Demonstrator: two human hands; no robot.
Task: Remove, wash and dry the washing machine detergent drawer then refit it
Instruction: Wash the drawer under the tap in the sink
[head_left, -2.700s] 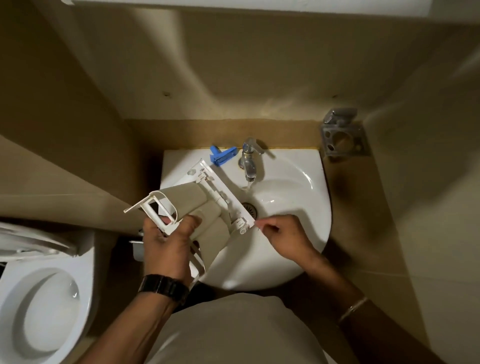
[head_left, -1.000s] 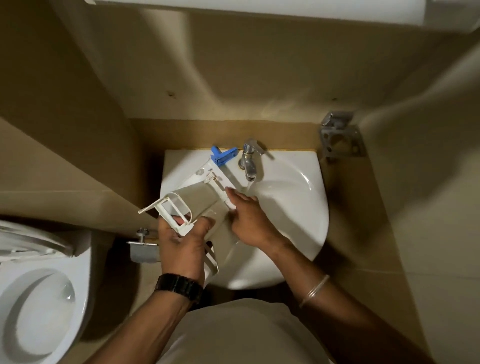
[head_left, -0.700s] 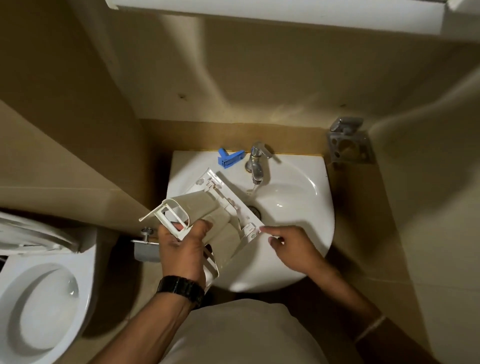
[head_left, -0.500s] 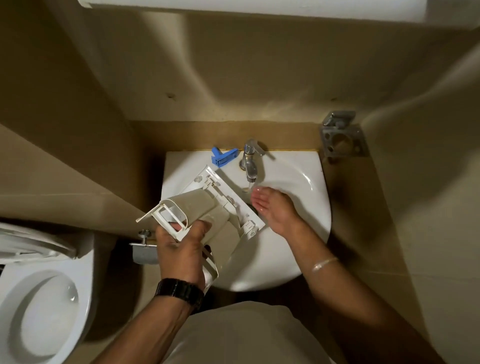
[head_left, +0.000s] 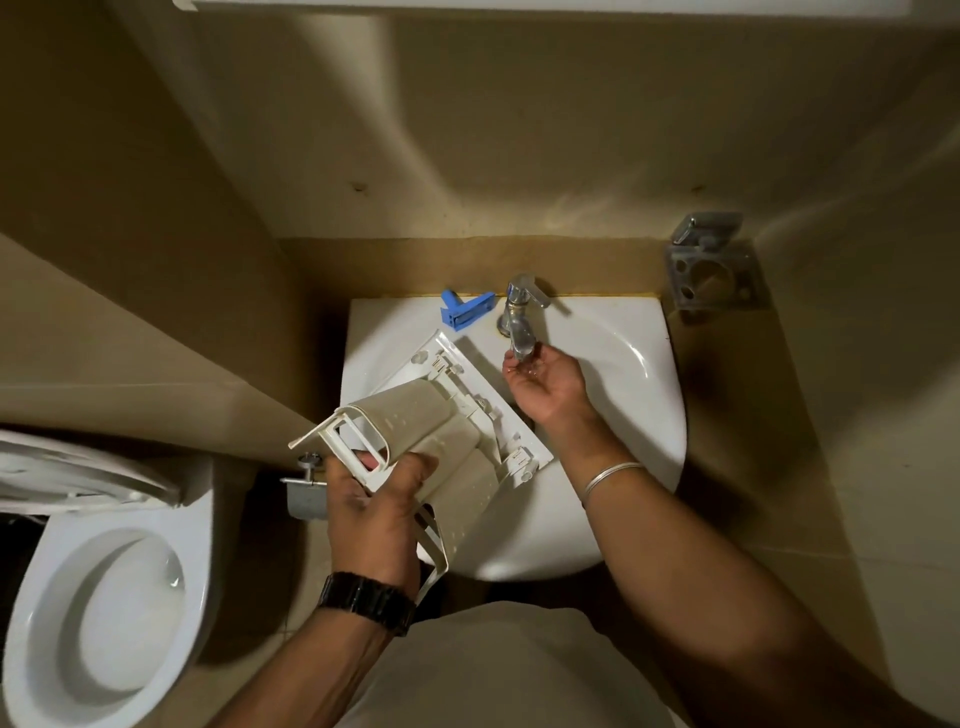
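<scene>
The detergent drawer (head_left: 441, 426), white with beige curved undersides, is held upside down and tilted over the left half of the white sink (head_left: 639, 405). My left hand (head_left: 374, 509) grips its rear end, fingers hooked through an opening. My right hand (head_left: 545, 382) is cupped palm up under the chrome tap (head_left: 519, 319), catching a thin stream of water, and holds nothing. A blue plastic insert (head_left: 464, 310) lies on the sink's back ledge, left of the tap.
A toilet (head_left: 98, 613) with its lid raised stands at the lower left. A metal holder (head_left: 714, 270) is fixed to the wall at the right of the sink. A small metal bracket (head_left: 306, 493) sticks out below the sink's left side.
My right hand left the drawer's front panel and moved up under the tap, turning palm up. The drawer stays in my left hand, about where it was.
</scene>
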